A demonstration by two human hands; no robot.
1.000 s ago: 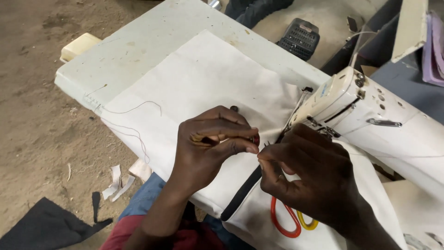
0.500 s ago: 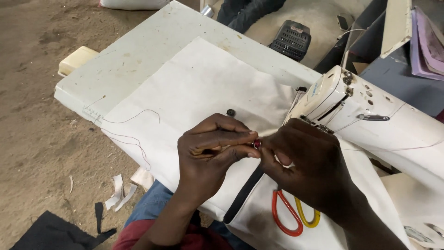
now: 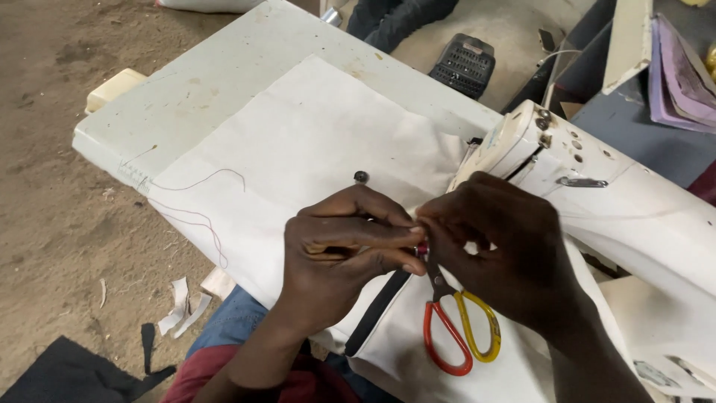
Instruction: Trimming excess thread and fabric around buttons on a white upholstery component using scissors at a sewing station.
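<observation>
A white sewing table (image 3: 201, 97) over a dirt floor (image 3: 45, 224) is seen from the head view. One white cloth (image 3: 298, 149), one sewing machine (image 3: 597, 201) and one pair of scissors (image 3: 455, 328) are counted. The cloth, on the table, is pinched by the closed fingers of the left hand (image 3: 343, 254) and right hand (image 3: 507, 254).

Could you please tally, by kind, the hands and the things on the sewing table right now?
Hands: 2 (left hand, right hand)
Sewing machines: 1 (sewing machine)
Scissors: 1 (scissors, one red and one yellow handle)
White fabric pieces: 1 (white fabric)
Total: 5
</observation>
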